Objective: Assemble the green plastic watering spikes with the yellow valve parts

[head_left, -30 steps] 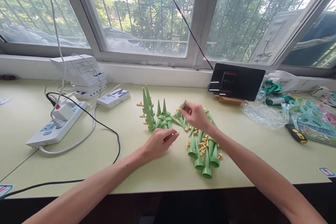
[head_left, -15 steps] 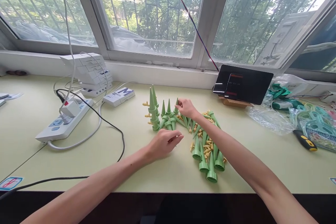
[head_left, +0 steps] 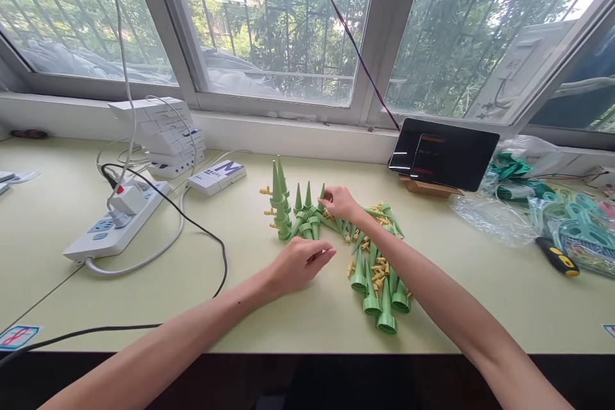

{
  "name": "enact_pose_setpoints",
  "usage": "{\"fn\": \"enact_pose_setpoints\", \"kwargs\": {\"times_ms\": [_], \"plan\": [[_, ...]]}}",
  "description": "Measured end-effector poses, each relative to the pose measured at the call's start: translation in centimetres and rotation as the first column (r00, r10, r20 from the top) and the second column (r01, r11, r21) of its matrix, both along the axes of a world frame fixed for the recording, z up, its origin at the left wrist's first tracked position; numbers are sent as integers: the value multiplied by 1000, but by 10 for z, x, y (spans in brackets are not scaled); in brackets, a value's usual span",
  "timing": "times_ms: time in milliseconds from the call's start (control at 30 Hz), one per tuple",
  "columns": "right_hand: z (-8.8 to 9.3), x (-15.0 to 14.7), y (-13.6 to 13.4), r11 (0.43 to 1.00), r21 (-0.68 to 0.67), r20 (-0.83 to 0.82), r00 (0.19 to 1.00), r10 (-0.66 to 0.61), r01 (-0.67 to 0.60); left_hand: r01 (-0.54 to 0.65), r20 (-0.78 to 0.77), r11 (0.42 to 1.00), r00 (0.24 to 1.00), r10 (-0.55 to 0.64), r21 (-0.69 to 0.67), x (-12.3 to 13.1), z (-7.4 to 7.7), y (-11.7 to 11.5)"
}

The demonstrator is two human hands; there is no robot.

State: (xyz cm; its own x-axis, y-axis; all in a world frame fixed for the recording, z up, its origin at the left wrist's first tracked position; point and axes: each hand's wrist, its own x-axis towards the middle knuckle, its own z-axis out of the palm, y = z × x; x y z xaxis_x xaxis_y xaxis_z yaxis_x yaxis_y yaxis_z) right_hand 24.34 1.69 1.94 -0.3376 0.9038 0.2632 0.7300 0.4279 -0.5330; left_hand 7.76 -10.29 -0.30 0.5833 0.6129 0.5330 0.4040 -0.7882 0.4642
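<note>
My right hand is closed, its fingertips on an upright green plastic watering spike at the back of the pile. Two more upright green spikes stand just left of it. Closer to me, my left hand rests low over the table with its fingers curled together and nothing visible in them. Beyond it, stacked green spikes carry yellow valves that stick out to the left. Under and beside my right forearm lie several loose green spikes mixed with small yellow valves.
On the left are a white power strip, a black cable, a small white box and a stack of white boxes. A tablet leans at the back right, near plastic bags and a black-and-yellow tool.
Almost nothing differs. My right hand stays at the same spike and seems to have shifted very slightly; my left hand keeps its place.
</note>
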Motion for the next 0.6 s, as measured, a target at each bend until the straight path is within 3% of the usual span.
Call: {"fn": "enact_pose_setpoints", "kwargs": {"times_ms": [233, 433, 600], "plan": [[8, 12, -12, 1000, 27, -48, 999, -8, 9, 11, 13, 1000, 1000, -11, -25, 0, 0, 1], [19, 40, -48, 925, 376, 8, 998, -56, 49, -2, 2, 1000, 1000, 2, 12, -1, -3, 2], [7, 60, -69, 893, 448, 72, 994, -82, 41, 24, -20, 999, 1000, -23, 36, -1, -4, 5]]}}
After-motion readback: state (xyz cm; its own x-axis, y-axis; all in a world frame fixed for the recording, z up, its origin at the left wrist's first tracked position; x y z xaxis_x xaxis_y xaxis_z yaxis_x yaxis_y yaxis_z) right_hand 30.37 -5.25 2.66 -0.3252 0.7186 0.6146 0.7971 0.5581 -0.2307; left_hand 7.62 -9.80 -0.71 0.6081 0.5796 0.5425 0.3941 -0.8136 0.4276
